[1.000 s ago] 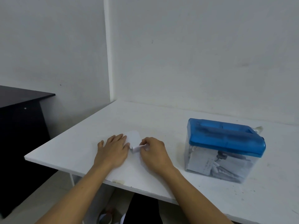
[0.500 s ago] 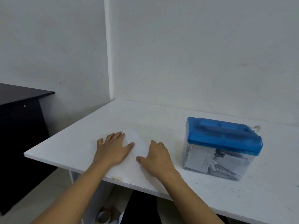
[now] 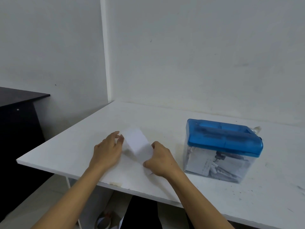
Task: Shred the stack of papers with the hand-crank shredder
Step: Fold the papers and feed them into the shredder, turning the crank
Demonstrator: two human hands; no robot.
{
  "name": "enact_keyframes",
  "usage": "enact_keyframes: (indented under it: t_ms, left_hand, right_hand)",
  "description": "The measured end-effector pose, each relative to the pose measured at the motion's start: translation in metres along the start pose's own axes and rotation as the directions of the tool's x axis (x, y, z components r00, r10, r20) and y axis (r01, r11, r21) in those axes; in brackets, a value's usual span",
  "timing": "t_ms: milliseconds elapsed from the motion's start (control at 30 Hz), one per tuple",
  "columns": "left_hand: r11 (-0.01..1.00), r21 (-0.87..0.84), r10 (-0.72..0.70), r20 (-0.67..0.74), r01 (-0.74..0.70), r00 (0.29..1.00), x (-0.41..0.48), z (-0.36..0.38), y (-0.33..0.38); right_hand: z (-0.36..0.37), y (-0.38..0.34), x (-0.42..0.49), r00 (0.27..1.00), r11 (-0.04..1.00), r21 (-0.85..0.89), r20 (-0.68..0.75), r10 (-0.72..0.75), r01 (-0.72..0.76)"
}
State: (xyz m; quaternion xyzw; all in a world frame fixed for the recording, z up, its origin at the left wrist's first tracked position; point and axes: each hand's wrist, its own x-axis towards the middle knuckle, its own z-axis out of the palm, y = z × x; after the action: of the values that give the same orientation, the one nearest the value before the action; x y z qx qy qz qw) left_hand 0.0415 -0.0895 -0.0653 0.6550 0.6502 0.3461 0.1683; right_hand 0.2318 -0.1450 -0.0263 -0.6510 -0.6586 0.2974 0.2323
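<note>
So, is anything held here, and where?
A white paper sheet: the right hand pinches its near right edge; the left hand touches its left edge, grip unclear.
</note>
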Motion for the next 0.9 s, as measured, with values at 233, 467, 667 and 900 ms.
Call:
enact_keyframes:
  t_ms: [233, 467, 667, 900]
  left_hand:
    - [0.959, -0.27, -0.138, -0.176, 0.087, 0.975, -0.035, -0.008, 0.026]
    - [0.76, -0.625, -0.023, 0.249, 0.178, 0.968, -0.043, -0.031, 0.096]
    - [0.692, -0.72, 0.125, 0.044, -0.055, 0.991, -0.033, -0.054, 0.155]
    - [0.629, -0.769, 0.151, -0.02, -0.112, 0.988, -0.024, -0.05, 0.223]
  right_hand:
    - [-0.016, -0.004, -0.002, 0.999, 0.872, 0.489, 0.035, 0.001, -0.017]
    - [-0.041, -0.031, -0.018, 0.984, 0.578, 0.815, 0.069, -0.167, 0.041]
    - [-0.099, -0.046, -0.034, 0.951, 0.644, 0.711, -0.121, -0.284, 0.282]
    - [-0.168, -0.028, -0.053, 0.914, 0.789, 0.484, -0.332, -0.234, 0.377]
